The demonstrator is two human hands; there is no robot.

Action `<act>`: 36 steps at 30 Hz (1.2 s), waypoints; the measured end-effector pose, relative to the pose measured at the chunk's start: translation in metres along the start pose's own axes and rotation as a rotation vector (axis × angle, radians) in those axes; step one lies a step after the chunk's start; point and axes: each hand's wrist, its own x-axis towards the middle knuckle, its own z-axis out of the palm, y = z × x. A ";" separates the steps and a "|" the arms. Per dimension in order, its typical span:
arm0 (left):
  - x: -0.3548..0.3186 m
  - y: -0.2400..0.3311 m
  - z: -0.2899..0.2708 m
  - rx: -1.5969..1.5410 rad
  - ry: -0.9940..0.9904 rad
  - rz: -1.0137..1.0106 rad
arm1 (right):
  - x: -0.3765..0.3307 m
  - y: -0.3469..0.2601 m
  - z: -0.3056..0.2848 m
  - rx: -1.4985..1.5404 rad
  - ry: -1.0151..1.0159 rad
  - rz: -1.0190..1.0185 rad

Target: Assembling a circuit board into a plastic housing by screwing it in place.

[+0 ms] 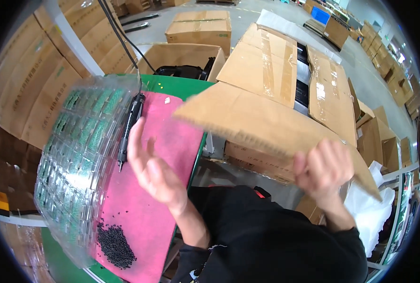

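Observation:
My left hand (155, 172) is raised over the pink mat (172, 141), fingers spread, holding nothing. Beside its fingertips lies a black electric screwdriver (132, 125) with a cord. My right hand (325, 170) is closed at the near edge of a cardboard flap (262, 120), its fingers curled over it and slightly blurred. That flap belongs to a large carton (257, 61) on my right and tilts up toward me. Black items and pale sheeting show through the gap between its taped top panels. A heap of small black screw-like pieces (116, 247) sits at the mat's near end.
A stack of clear plastic trays (73, 174) with green parts stands at the left of the green table (177, 85). Behind it, an open carton (172, 49) holds black parts. Stacked cartons (25, 80) rise at far left; white sheeting (370, 212) hangs at right.

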 end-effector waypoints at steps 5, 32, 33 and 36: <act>-0.029 -0.035 0.024 0.230 -0.360 0.137 | -0.106 -0.049 0.018 0.382 -0.167 0.260; -0.106 -0.142 0.161 0.134 -0.850 -0.619 | -0.107 0.122 0.174 0.169 -0.245 0.318; -0.100 -0.144 0.163 0.097 -0.873 -0.676 | -0.105 0.123 0.181 0.226 -0.266 0.276; -0.106 -0.153 0.186 0.157 -0.810 -0.708 | -0.091 0.118 0.180 0.195 -0.240 0.263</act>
